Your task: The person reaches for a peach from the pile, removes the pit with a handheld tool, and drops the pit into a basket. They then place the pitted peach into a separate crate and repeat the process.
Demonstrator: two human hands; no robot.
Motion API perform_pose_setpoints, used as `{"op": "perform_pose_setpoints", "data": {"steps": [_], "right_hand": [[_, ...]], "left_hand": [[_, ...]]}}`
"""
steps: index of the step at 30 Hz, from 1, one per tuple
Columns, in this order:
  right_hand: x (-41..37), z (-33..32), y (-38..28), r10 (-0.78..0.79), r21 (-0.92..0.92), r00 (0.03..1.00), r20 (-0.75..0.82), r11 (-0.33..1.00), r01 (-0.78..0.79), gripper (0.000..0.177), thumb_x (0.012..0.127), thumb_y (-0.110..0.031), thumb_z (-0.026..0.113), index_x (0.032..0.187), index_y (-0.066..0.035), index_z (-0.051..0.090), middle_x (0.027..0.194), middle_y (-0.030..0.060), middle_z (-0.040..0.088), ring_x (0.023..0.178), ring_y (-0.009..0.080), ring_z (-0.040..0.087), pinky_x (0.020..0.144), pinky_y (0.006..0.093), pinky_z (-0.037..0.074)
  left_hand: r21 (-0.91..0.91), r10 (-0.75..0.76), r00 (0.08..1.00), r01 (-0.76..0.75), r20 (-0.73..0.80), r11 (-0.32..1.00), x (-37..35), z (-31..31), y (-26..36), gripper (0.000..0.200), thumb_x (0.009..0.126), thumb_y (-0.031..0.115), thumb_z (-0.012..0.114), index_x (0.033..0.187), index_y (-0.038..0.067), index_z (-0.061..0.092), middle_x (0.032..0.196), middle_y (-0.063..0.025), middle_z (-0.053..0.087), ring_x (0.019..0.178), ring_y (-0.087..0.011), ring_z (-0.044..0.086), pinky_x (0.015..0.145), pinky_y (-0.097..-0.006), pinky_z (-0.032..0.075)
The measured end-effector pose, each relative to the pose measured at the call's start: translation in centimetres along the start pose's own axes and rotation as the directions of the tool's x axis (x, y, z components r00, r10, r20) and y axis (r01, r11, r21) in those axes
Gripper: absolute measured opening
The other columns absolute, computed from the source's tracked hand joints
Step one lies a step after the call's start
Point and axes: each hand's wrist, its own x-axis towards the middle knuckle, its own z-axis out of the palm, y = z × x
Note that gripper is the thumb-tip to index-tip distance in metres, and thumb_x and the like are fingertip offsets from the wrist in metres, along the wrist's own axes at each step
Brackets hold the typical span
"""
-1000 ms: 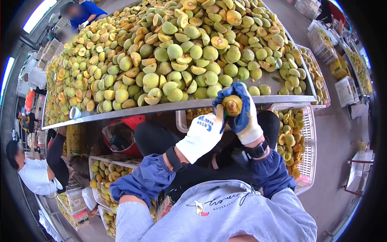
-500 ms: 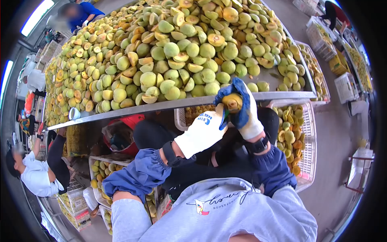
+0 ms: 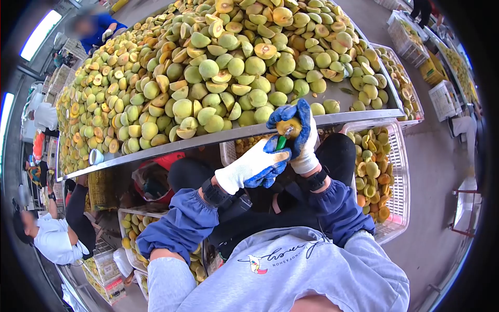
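My left hand [image 3: 254,165], in a white glove with blue coated fingers, is closed around a small green-handled tool [image 3: 281,143]. Its metal tip meets the cut face of a yellow peach half [image 3: 289,128]. That peach half is gripped in my right hand [image 3: 306,139], gloved the same way, with the blue fingers curled round it. Both hands are close together above my lap, just in front of the metal table edge [image 3: 234,136]. A large heap of green-yellow peach halves [image 3: 208,67] lies on the table beyond them.
A white crate [image 3: 397,177] of peach pieces stands to my right. Another crate [image 3: 127,223] is at lower left, near a red bag [image 3: 156,179]. A white cup [image 3: 96,156] sits at the table's edge. A person in a light shirt [image 3: 54,239] sits at left; another in blue [image 3: 101,26] is behind the heap.
My left hand has turned, so its blue fingers and the tool's green handle show more. The right hand, still around the peach half, has shifted slightly left. The whole view has moved a little.
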Motion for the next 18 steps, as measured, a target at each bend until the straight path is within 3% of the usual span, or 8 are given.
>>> {"op": "perform_pose_setpoints", "data": {"steps": [2, 4, 5, 6, 8, 12, 15, 18], "right_hand": [[-0.2, 0.0, -1.1, 0.127, -0.179, 0.992, 0.013, 0.976, -0.122, 0.035, 0.099, -0.035, 0.043, 0.092, -0.003, 0.055, 0.086, 0.0115, 0.059, 0.082, 0.0233, 0.061, 0.076, 0.0360, 0.052], [-0.5, 2.0, -3.2, 0.144, -0.362, 0.988, 0.049, 0.925, -0.117, 0.035, 0.099, -0.034, 0.044, 0.093, -0.002, 0.056, 0.085, 0.0108, 0.059, 0.083, 0.0222, 0.062, 0.077, 0.0338, 0.051], [-0.3, 1.3, -3.5, 0.022, -0.604, 0.968, 0.249, 0.785, 0.138, 0.033, 0.098, -0.033, 0.046, 0.091, -0.003, 0.056, 0.082, 0.0101, 0.059, 0.080, 0.0227, 0.062, 0.077, 0.0342, 0.051], [-0.3, 0.7, -2.9, 0.025, -0.606, 0.970, 0.244, 0.784, 0.132, 0.033, 0.098, -0.033, 0.046, 0.091, -0.003, 0.056, 0.082, 0.0101, 0.059, 0.080, 0.0227, 0.062, 0.077, 0.0342, 0.051], [0.0, -0.7, -1.5, 0.292, 0.017, 0.956, 0.011, 0.956, -0.292, 0.038, 0.097, -0.039, 0.047, 0.084, -0.004, 0.056, 0.080, 0.0114, 0.062, 0.075, 0.0246, 0.061, 0.072, 0.0341, 0.051], [-0.2, 0.4, -0.2, 0.184, 0.332, 0.970, -0.160, 0.935, -0.123, 0.035, 0.097, -0.038, 0.049, 0.083, -0.006, 0.054, 0.078, 0.0094, 0.058, 0.070, 0.0245, 0.059, 0.067, 0.0364, 0.051], [0.2, 0.1, 0.4, 0.130, 0.284, 0.984, -0.123, 0.955, -0.091, 0.033, 0.097, -0.038, 0.048, 0.082, -0.009, 0.054, 0.079, 0.0078, 0.056, 0.071, 0.0230, 0.058, 0.069, 0.0375, 0.051], [0.5, 0.1, -0.1, 0.045, 0.156, 0.993, -0.108, 0.987, -0.027, 0.031, 0.097, -0.038, 0.047, 0.081, -0.011, 0.053, 0.079, 0.0072, 0.057, 0.073, 0.0222, 0.058, 0.072, 0.0379, 0.051]], "left_hand": [[0.121, 0.005, 0.998, 0.002, -0.059, 0.993, -0.2, 0.1, 0.5, 0.025, 0.090, 0.026, 0.063, 0.103, 0.008, 0.050, 0.062, 0.0013, 0.050, 0.043, -0.0088, 0.046, 0.039, -0.0230, 0.039], [0.533, 0.030, 0.969, 0.109, -0.246, 0.839, -0.6, 0.7, 1.9, 0.025, 0.090, 0.025, 0.061, 0.105, 0.007, 0.050, 0.063, -0.0008, 0.053, 0.042, -0.0094, 0.048, 0.038, -0.0237, 0.039], [0.763, 0.327, 0.929, -0.086, -0.171, 0.640, -0.3, 0.3, 0.2, 0.024, 0.090, 0.023, 0.058, 0.105, 0.007, 0.051, 0.063, -0.0022, 0.055, 0.042, -0.0097, 0.049, 0.037, -0.0243, 0.039], [0.760, 0.322, 0.931, -0.084, -0.170, 0.644, -0.3, 0.7, 0.0, 0.024, 0.090, 0.023, 0.058, 0.105, 0.007, 0.051, 0.063, -0.0022, 0.055, 0.042, -0.0097, 0.049, 0.037, -0.0243, 0.039], [0.650, 0.169, 0.953, 0.037, -0.250, 0.759, -0.1, 1.7, 0.2, 0.022, 0.089, 0.022, 0.058, 0.104, 0.007, 0.052, 0.063, -0.0017, 0.055, 0.042, -0.0098, 0.049, 0.037, -0.0244, 0.039], [0.432, 0.041, 0.970, 0.068, -0.238, 0.899, 0.3, 1.3, -0.2, 0.020, 0.089, 0.019, 0.058, 0.104, 0.008, 0.051, 0.064, -0.0009, 0.055, 0.043, -0.0088, 0.048, 0.038, -0.0238, 0.039], [0.252, 0.046, 0.989, -0.010, -0.138, 0.968, 0.8, 0.4, -0.2, 0.021, 0.089, 0.017, 0.058, 0.106, 0.008, 0.049, 0.066, -0.0005, 0.053, 0.043, -0.0083, 0.047, 0.038, -0.0230, 0.039], [0.325, 0.032, 0.986, 0.023, -0.162, 0.946, 0.7, 0.8, 0.7, 0.023, 0.090, 0.016, 0.058, 0.109, 0.009, 0.047, 0.066, 0.0000, 0.051, 0.043, -0.0079, 0.046, 0.038, -0.0223, 0.038]]}}
